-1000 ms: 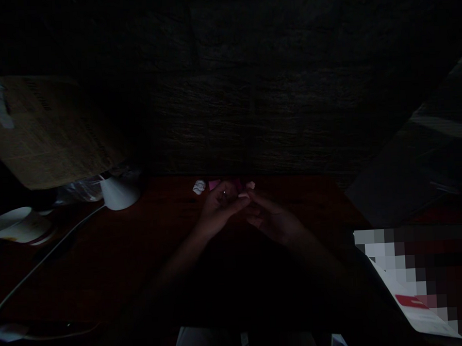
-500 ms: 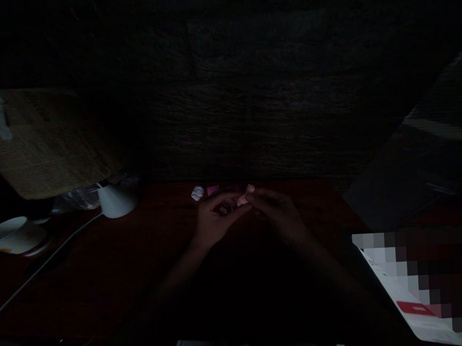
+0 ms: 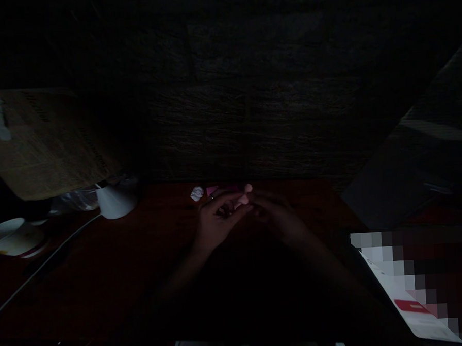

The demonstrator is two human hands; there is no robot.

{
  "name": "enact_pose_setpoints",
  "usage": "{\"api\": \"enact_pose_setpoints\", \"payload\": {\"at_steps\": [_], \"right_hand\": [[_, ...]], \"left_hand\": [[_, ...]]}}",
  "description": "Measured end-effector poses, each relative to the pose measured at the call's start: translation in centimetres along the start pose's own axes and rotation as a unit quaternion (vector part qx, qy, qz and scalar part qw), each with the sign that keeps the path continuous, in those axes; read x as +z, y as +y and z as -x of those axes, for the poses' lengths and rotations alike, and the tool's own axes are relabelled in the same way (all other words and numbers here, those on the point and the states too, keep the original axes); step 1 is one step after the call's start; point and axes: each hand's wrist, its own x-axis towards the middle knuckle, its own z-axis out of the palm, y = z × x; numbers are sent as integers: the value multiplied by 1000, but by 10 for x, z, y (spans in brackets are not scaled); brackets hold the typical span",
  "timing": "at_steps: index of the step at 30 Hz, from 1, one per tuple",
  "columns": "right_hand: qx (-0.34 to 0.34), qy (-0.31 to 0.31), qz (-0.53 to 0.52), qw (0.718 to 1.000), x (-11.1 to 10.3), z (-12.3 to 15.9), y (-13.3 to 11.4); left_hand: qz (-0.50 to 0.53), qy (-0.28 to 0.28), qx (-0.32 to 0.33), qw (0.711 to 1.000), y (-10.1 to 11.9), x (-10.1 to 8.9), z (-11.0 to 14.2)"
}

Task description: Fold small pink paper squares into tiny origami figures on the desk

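Over the dark reddish table, my left hand is closed, thumb and fingers pinching a small pale pink piece that looks like paper. My right hand meets it from the other side, its fingertips pressed at the piece's right edge; the dim light blurs them. A rounded pink end sticks up above the fingers; I cannot tell if it belongs to the same piece. Just beyond my left hand lie a crumpled white paper ball and a flat bright pink scrap.
On the left stand a white cone-shaped lamp base with a cord, a pale cup and a cardboard box. A dark brick wall closes the back. At lower right a lit screen is partly pixelated.
My right fingers have shifted slightly at the pink piece, and more of its pale surface shows. My left hand stays nearly in place.
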Motion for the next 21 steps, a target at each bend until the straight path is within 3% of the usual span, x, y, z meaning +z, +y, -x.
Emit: {"api": "enact_pose_setpoints", "payload": {"at_steps": [6,15,21], "right_hand": [[82,-27,-87,992,-4,-4,4],[91,-40,-104,990,-4,-4,6],[92,-33,-112,989,-2,-5,7]], "left_hand": [[40,-26,4,999,-6,0,0],[119,-45,-123,984,-10,0,1],[114,-60,-123,984,-5,0,2]]}}
